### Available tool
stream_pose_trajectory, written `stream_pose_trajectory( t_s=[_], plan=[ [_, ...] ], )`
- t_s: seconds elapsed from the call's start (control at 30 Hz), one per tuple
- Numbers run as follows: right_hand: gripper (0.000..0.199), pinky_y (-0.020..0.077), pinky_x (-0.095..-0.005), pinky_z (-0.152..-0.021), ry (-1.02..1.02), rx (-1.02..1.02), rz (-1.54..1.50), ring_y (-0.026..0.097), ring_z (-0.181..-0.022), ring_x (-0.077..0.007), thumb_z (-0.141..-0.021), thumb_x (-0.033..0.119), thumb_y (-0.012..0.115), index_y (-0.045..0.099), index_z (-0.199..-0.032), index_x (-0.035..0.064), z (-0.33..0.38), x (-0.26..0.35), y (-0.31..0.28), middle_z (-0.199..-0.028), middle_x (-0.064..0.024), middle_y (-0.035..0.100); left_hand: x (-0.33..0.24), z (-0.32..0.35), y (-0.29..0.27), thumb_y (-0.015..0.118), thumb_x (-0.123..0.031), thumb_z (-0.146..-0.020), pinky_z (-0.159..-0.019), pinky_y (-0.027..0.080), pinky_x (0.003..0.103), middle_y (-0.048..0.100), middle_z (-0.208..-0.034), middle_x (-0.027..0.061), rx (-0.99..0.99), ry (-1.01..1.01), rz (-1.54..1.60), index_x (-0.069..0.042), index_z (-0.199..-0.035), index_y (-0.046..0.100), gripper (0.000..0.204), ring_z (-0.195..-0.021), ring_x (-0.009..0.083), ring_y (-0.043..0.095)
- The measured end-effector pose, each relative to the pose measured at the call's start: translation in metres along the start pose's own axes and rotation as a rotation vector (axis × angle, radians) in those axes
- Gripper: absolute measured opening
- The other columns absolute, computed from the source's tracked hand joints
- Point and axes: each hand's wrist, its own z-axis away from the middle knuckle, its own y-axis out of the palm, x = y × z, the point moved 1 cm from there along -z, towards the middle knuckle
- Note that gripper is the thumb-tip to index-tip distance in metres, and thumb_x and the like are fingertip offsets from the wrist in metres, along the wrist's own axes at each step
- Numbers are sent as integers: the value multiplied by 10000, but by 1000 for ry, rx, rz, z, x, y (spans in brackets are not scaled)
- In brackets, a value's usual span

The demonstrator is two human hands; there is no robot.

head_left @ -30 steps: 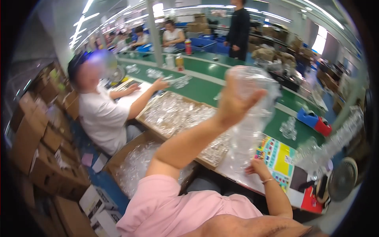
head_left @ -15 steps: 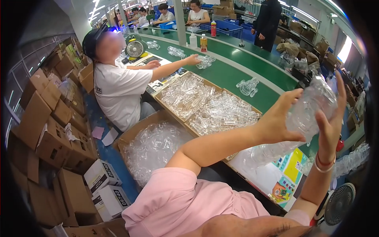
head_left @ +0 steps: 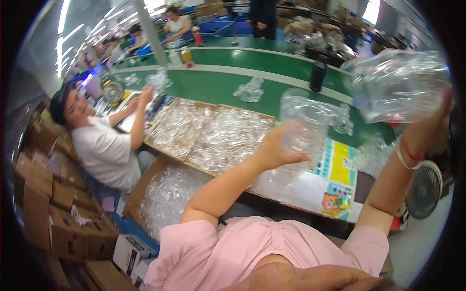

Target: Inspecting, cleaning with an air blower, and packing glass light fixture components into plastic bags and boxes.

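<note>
My left hand [head_left: 272, 149] is closed round a clear plastic shell [head_left: 305, 114], held above a printed cardboard sheet [head_left: 340, 165] with a yellow panel. Out at the far right, my raised right hand [head_left: 432, 123] grips a larger clear plastic piece [head_left: 400, 85], perhaps several nested shells; motion blurs it, and its fingers are partly hidden behind it. A gap separates the two pieces. Beyond my left hand, a clear plastic part [head_left: 249, 90] lies on the green conveyor [head_left: 204, 82], and another clear part [head_left: 343, 120] rests nearer, to the right.
Shallow cartons of clear plastic parts [head_left: 228, 138] stand left of my left hand. Below them is a deep box of clear shells [head_left: 170, 199]. A co-worker [head_left: 104, 150] sits at the left. A black bottle [head_left: 318, 73] stands on the conveyor; a fan [head_left: 423, 189] is at right.
Both hands were together around clear plastic at the right. They have parted, each with a piece: the left is lower and further left, the right further out. The whole view has swung round.
</note>
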Motion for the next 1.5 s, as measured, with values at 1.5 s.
stream_pose_trajectory(
  t_s=[1.5],
  plan=[
    [697,352,-347,-978,809,824,-612,494,-1115,-242,-674,196,760,437,-1276,57,264,8,-63,-1180,-117,532,-35,-4,14,813,-348,-644,-929,399,322,538,-1140,142,-315,30,216,25,-1338,290,946,-1066,211,513]
  ],
)
